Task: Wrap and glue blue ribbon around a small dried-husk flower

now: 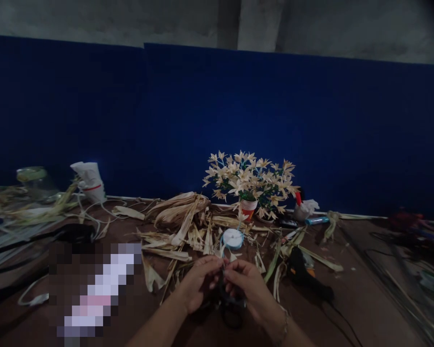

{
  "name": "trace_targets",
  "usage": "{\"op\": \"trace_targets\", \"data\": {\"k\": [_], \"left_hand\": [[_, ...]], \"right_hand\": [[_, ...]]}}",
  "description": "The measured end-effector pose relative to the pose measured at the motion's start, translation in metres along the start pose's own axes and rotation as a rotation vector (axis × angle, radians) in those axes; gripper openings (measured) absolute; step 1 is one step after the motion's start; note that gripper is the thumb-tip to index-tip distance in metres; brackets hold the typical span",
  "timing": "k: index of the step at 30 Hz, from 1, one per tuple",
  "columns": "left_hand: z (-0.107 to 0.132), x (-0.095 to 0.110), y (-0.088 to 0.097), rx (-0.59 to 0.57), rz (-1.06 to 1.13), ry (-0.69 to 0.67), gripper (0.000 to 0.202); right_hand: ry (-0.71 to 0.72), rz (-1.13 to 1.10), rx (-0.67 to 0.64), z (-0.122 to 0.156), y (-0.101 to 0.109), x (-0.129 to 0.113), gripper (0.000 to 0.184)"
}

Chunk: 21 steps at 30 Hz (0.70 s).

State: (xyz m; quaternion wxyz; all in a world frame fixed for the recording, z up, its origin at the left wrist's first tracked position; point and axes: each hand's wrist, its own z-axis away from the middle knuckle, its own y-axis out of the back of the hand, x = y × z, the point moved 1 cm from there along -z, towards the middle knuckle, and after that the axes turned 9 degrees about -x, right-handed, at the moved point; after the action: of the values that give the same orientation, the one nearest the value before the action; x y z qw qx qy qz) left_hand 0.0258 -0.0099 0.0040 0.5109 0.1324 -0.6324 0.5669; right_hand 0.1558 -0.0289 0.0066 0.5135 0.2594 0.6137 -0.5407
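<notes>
In front of the white spool [233, 237], the left hand [202, 273] and right hand [251, 282] are pinching a small, unclear piece [224, 263] between fingers; pale flowers [244, 179] are standing behind it.

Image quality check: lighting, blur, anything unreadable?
Head view: dim overall, pale flowers standing out against the dark blue panel; head view, left edge: clear jar soft and smeared; head view, lower left: pixelated patch hiding detail; head view, top right: corner darkened; head view, centre: murky between left hand and right hand.
</notes>
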Motion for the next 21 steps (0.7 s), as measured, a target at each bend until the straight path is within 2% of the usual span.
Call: {"op": "trace_targets", "data": {"k": [13,21], "left_hand": [[-0.0003,0.0005,0.0022,0.042,-0.052,-0.02,0.021],[-0.0002,0.0031,-0.0002,-0.033,0.044,-0.012,0.02]], "right_hand": [[0.021,-0.005,0.02,-0.0012,0.0059,0.0031,0.02],[-0.019,-0.065,0.056,0.0022,0.0002,-0.0043,0.021]]}}
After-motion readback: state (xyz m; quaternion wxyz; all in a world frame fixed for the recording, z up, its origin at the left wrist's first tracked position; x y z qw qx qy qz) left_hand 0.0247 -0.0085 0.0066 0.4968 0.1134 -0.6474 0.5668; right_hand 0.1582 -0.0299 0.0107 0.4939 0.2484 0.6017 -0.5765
